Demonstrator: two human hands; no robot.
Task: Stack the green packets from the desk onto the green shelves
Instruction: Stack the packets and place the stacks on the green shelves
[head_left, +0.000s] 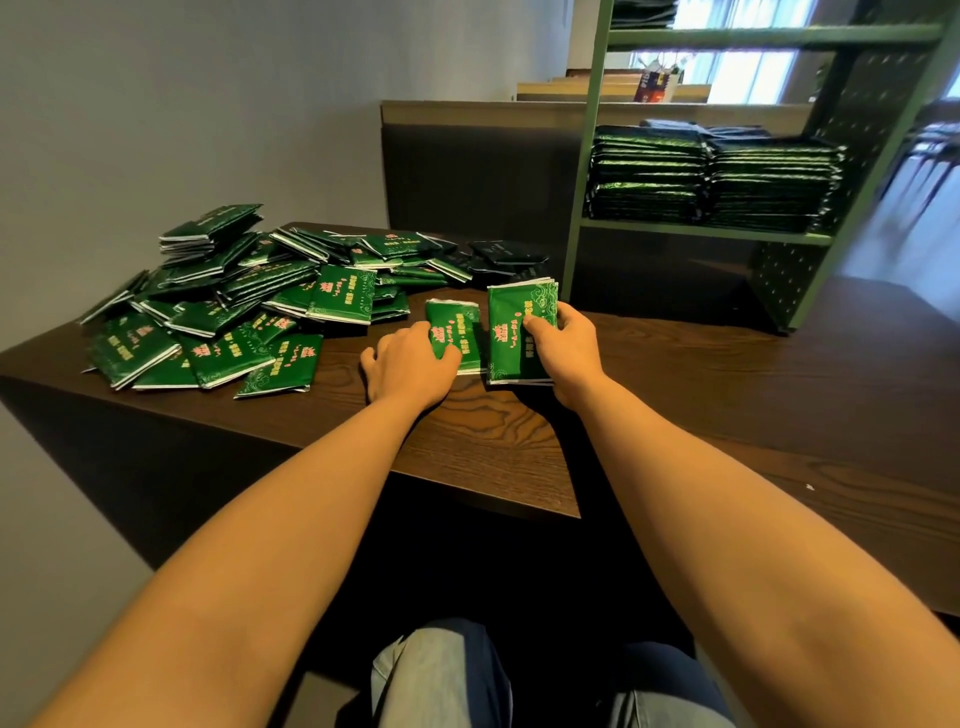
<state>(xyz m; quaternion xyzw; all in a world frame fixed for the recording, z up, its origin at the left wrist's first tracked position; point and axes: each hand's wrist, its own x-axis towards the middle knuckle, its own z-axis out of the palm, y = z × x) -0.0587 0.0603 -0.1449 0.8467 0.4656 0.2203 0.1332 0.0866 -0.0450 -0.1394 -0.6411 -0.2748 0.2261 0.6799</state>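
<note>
Surface: dark brown wood-grain bench (467, 441), matte, with a square edge. Landmark: green metal shelving unit (574, 260) standing on the bench, with slim posts and a perforated side panel. Behind the unit are a dark low partition (467, 171) and a bright window (748, 73). Left of the unit is a plain grey wall (208, 104).

On the unit's lower shelf sit two neat shelved stacks of green packets (717, 176), flat with glossy edges, side by side and touching.

Well left of the unit is a loose heap of glossy green foil packets (234, 312). They're rectangular, with pink and pale print and silver edges, overlapping at all angles.

Both hands are just in front of the unit's near post. Right hand (566, 343) grips a thick stack of packets (514, 338), thumb on the top face, fingers round the right edge. Can't tell if it's lifted off the bench. One step farther from the unit, left hand (410, 364) lies palm-down on a thinner stack of packets (457, 322), thumb across its face, fingers curled at its left edge. The two stacks are just beside each other.
</note>
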